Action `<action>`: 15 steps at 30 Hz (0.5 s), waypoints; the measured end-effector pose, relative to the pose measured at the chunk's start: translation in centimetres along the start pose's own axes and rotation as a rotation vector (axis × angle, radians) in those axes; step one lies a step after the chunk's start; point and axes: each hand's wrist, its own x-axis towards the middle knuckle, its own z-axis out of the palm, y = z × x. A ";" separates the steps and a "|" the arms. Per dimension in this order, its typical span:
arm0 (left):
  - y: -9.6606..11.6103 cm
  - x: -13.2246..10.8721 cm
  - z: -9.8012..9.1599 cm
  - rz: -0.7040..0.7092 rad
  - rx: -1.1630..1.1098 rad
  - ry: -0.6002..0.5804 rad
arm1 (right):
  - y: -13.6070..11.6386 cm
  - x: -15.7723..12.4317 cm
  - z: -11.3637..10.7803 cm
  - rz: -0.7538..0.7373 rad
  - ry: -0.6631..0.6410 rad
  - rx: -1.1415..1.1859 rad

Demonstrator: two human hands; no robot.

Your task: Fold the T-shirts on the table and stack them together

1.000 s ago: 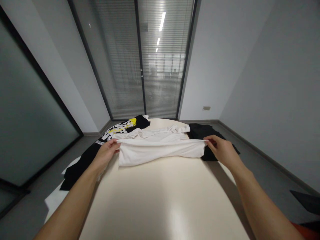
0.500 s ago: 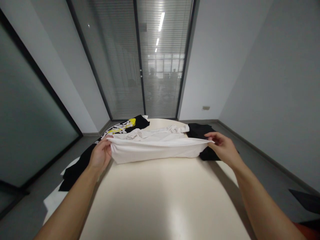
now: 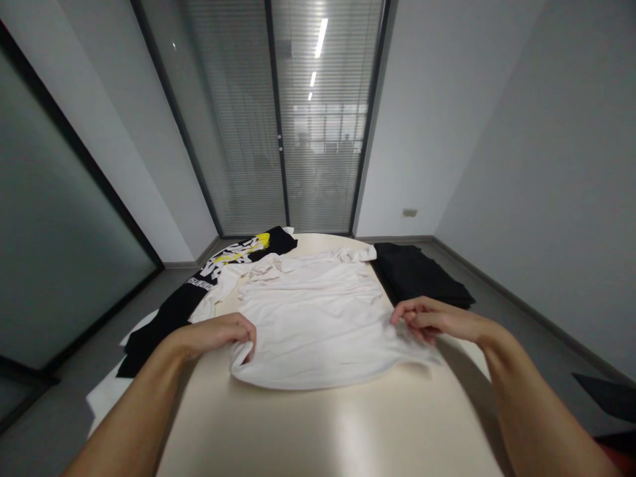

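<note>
A white T-shirt [image 3: 313, 324] lies spread on the pale table [image 3: 278, 430], its sleeves and collar bunched at the far side and its hem toward me. My left hand [image 3: 231, 333] is closed on the shirt's left edge near the hem, where the cloth curls up around the fingertips. Over the right edge, my right hand [image 3: 427, 319] has loosely bent fingers that stand a little apart. The shirt's right hem corner below it is blurred and raised off the table; contact between these fingers and the cloth is hard to make out.
A black garment with a white and yellow print [image 3: 199, 285] lies along the left table edge, over white cloth [image 3: 106, 397] hanging at the side. Folded black cloth [image 3: 422, 275] sits at the right edge. A glass partition with blinds [image 3: 322, 179] stands beyond.
Both hands have come down and nearer to me, bringing the shirt's hem from a raised, taut fold to a spread lie on the table. My right hand's pinch has loosened.
</note>
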 end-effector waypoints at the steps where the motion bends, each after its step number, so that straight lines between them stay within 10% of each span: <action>1: 0.2 0.0 0.1 -0.033 0.026 -0.035 | 0.0 0.1 0.2 0.043 -0.026 -0.003; 15: 1.2 2.3 3.9 -0.133 0.197 -0.125 | -0.8 2.3 4.6 0.060 -0.063 -0.354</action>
